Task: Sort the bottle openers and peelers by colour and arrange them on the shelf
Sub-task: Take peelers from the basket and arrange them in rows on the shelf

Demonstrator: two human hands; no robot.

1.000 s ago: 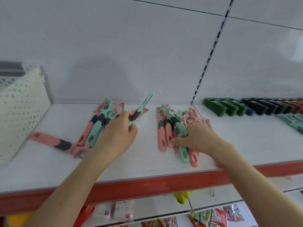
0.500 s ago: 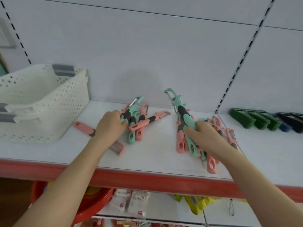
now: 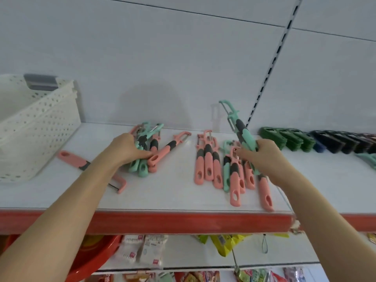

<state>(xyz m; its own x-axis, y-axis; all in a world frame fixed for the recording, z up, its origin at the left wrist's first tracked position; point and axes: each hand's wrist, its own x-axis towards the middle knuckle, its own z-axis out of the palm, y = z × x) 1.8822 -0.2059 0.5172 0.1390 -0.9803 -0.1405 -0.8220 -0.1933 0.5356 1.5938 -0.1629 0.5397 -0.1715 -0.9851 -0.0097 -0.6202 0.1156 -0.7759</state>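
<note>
**Mia:** Can you read any words?

**Tom:** No. The packets [image 3: 142, 251] under the shelf [image 3: 162, 192] have red labels, but they are too blurry to read.

**Mia:** What is in the white basket [image 3: 36, 127]?

**Tom:** I cannot see inside it. It sits at the left end of the shelf.

**Mia:** What are the hands doing?

**Tom:** The right hand [image 3: 262, 155] has its fingers curled tight round a mint peeler [image 3: 242, 129]. The blade end points up in the air. The left hand [image 3: 130, 148] grips a bunch of peelers [image 3: 146, 153], mint and pink, lying on the shelf.

**Mia:** Where are the others?

**Tom:** Some pink peelers [image 3: 209, 165] lie side by side between the two hands. One lone pink peeler [image 3: 75, 160] lies beside the basket. On the right, the green bottle openers [image 3: 284, 137] sit in a row, with the dark bottle openers [image 3: 333, 141] next to them.
</note>
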